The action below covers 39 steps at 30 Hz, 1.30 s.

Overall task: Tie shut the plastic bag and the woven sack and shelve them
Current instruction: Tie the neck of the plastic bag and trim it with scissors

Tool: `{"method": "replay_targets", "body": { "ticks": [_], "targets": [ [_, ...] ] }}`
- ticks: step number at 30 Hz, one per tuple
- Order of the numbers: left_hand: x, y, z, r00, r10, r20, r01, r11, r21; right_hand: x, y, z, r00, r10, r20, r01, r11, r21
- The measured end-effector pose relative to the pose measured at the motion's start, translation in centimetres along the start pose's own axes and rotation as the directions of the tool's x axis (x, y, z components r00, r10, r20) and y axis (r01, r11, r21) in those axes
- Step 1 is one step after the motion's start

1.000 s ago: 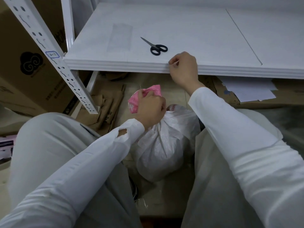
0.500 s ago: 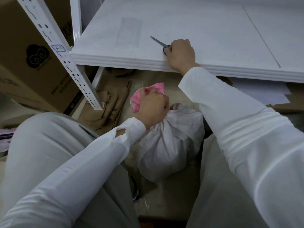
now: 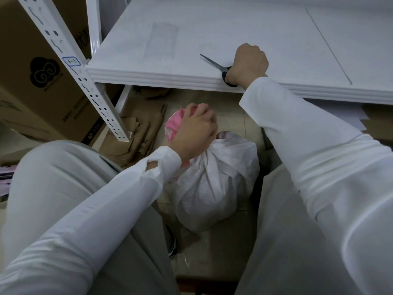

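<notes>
Both hands have their fingers curled tight: those of the right hand now clamp the black handles of the scissors, which a second ago lay untouched farther in on the white shelf and now sit at its near edge, blades pointing left; those of the left hand still clench the gathered, pink-edged neck of the woven sack, which stands on the floor between the knees, just below that edge. Picking up the scissors suggests a cut at the neck comes next; the sack is not yet shelved.

Scissors on shelf, sack below
</notes>
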<state>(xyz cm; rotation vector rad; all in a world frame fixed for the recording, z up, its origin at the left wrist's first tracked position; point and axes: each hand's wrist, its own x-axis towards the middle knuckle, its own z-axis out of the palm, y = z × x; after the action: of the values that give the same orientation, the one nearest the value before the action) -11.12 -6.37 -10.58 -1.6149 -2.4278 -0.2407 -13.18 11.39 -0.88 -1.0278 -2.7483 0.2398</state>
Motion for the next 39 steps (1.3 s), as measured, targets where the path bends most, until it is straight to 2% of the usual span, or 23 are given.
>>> {"method": "replay_targets", "body": {
  "ticks": [2,4,10,11,14,18,20,26,29,34,39],
  "targets": [
    [0.3,-0.4,0.0,0.991,0.136,-0.008,-0.136,0.991,0.009,-0.3,0.6,0.1,1.000,0.000,0.001,0.000,0.999,0.035],
    [0.5,-0.7,0.0,0.978,0.197,0.067,-0.195,0.980,-0.042,-0.5,1.4,0.3,1.000,0.011,0.020,-0.013,0.994,0.112],
    [0.7,-2.1,-0.2,0.981,0.126,0.147,-0.109,0.987,-0.119,-3.0,5.9,0.3,0.996,0.023,0.085,-0.057,0.901,0.430],
    [0.7,-2.4,-0.2,0.980,0.115,0.163,-0.095,0.988,-0.125,-3.8,6.8,0.3,0.993,0.026,0.114,-0.081,0.852,0.517],
    [0.9,-2.8,-0.2,0.980,0.073,0.188,-0.041,0.985,-0.167,-6.4,8.7,-0.1,0.965,0.013,0.261,-0.215,0.605,0.766],
    [0.9,-3.4,0.0,0.983,-0.001,0.186,0.044,0.973,-0.228,-8.6,10.0,-1.4,0.914,-0.083,0.397,-0.350,0.333,0.876],
    [0.8,-3.6,0.1,0.982,-0.020,0.187,0.063,0.971,-0.230,-9.5,10.7,-1.3,0.888,-0.151,0.434,-0.383,0.278,0.881],
    [0.6,-3.3,-0.1,0.983,-0.072,0.167,0.122,0.943,-0.309,-11.9,13.1,0.4,0.817,-0.207,0.537,-0.455,0.340,0.823],
    [0.7,-3.0,-0.1,0.981,-0.080,0.175,0.131,0.944,-0.302,-12.4,13.9,1.2,0.803,-0.205,0.560,-0.437,0.436,0.787],
    [0.9,-2.6,-0.1,0.981,-0.110,0.161,0.160,0.925,-0.344,-12.8,13.6,2.3,0.815,-0.269,0.514,-0.185,0.718,0.670],
    [0.7,-2.8,-0.1,0.975,-0.134,0.180,0.190,0.918,-0.349,-12.9,12.5,4.1,0.827,-0.280,0.487,-0.024,0.848,0.529]
  ]
}}
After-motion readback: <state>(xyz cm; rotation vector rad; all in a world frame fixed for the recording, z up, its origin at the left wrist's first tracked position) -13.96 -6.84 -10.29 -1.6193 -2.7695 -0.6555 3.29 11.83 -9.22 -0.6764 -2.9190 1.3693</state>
